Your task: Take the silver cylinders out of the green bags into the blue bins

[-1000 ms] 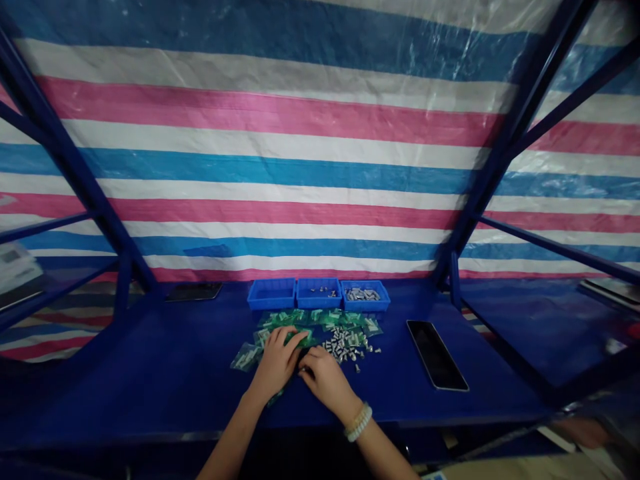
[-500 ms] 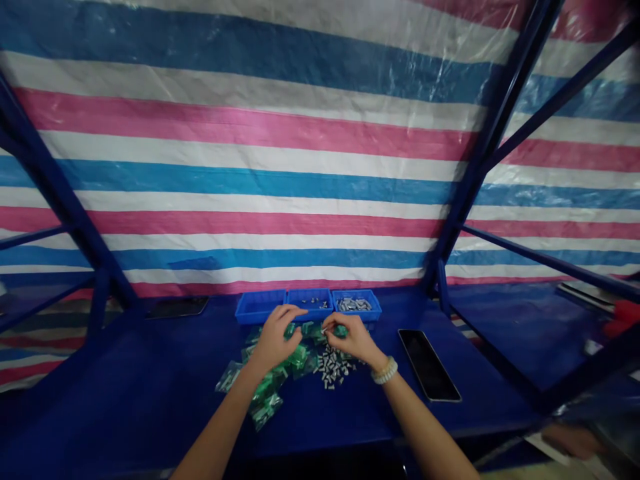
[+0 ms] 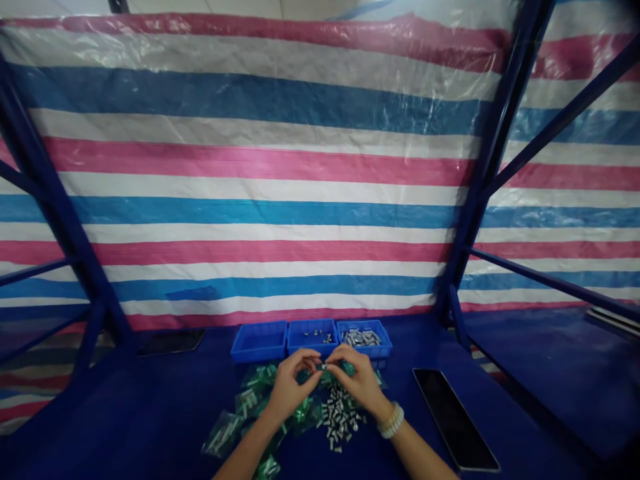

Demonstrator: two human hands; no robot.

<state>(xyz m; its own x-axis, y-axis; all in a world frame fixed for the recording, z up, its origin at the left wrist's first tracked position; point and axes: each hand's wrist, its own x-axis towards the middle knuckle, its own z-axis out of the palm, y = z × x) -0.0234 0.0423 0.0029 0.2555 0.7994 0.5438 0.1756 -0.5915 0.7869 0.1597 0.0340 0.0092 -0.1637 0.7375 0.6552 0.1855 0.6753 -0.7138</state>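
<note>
My right hand (image 3: 358,381), with a pale beaded bracelet at the wrist, pinches a small metal fastener (image 3: 324,366) between thumb and forefinger. Facing it from the left, my left hand (image 3: 294,385) has curved fingers, its thumb and forefinger tips apart beside that piece; whether they touch it is unclear. Below my right hand lies a loose pile of silver metal fasteners (image 3: 341,417). Small clear and green plastic bags (image 3: 249,402) with metal pieces inside spread under and left of my left hand.
Behind my hands stand three blue trays: the left tray (image 3: 260,341) looks bare, the middle tray (image 3: 311,349) has several small pieces, the right tray (image 3: 384,348) holds many. A phone (image 3: 453,417) lies at right, a dark flat device (image 3: 171,342) at left. Blue frame posts (image 3: 473,220) flank the table.
My left hand has moved right, and its fingers have closed in toward the piece in my right hand. The camera view has tilted up, so table things appear lower.
</note>
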